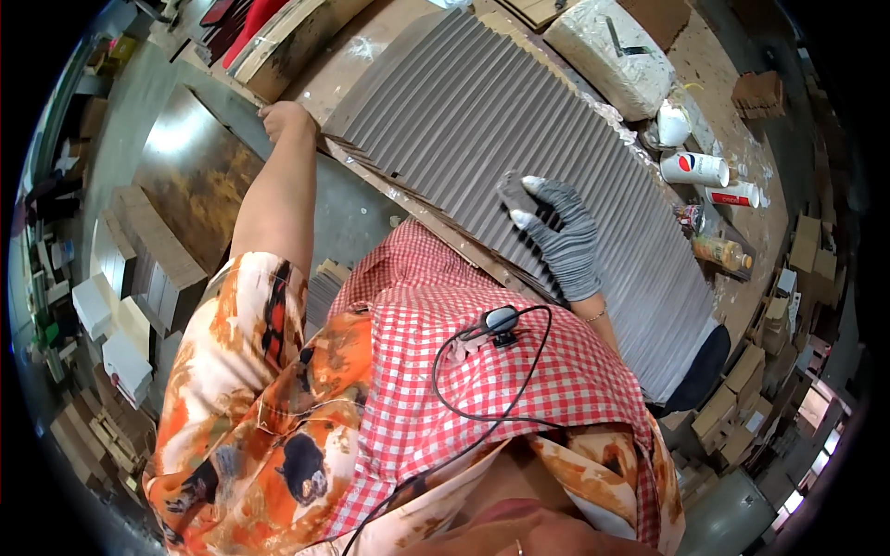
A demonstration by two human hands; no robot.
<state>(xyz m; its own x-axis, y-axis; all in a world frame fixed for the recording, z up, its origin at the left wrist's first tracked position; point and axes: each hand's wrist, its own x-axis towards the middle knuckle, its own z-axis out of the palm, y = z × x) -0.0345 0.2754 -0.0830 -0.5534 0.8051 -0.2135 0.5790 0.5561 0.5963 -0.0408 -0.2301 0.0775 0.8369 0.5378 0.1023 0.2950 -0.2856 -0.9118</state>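
Long grey strips lie side by side in a broad slanting row across the worktable. Over them, my right hand in a striped grey glove with bare fingertips pinches a small dark grey pad or block; its exact kind is unclear. The pad touches or is just above the strips. My bare left hand is closed on the table's near edge at the left, beside a thick wooden board; its fingers are partly hidden.
Along the far side stand a whitish block with a metal handle, two paper cups and a bottle. A dark cloth item touches the strips' right end. A stained metal sheet and stacked boards are at left.
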